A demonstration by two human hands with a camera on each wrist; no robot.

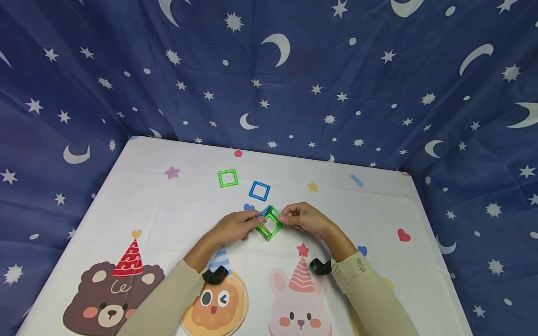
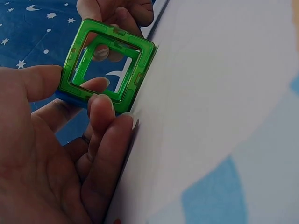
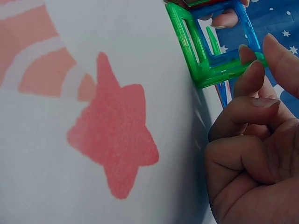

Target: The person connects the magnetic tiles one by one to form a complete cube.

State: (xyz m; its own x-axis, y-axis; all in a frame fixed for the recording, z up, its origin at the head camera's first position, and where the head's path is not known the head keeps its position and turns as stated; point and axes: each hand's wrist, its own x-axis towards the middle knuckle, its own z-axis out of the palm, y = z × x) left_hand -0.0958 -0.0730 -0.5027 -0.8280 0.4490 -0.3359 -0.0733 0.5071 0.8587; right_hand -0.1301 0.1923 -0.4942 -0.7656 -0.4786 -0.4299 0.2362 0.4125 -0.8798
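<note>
A partly built cube of open-centred square magnetic tiles, green and blue, is held between both hands just above the tabletop. The left hand grips its left side; in the left wrist view the thumb and fingers are around a green tile and a blue edge below it. From the right, the right hand pinches a green edge between thumb and fingertips, its other fingers curled. A blue tile forms another wall in the right wrist view. Some walls are hidden behind the fingers.
Beyond the hands, a loose blue square tile and a loose green square tile lie flat. The white tablecloth bears printed animals and shapes. A dark blue curtain with stars and moons surrounds the table's back and sides.
</note>
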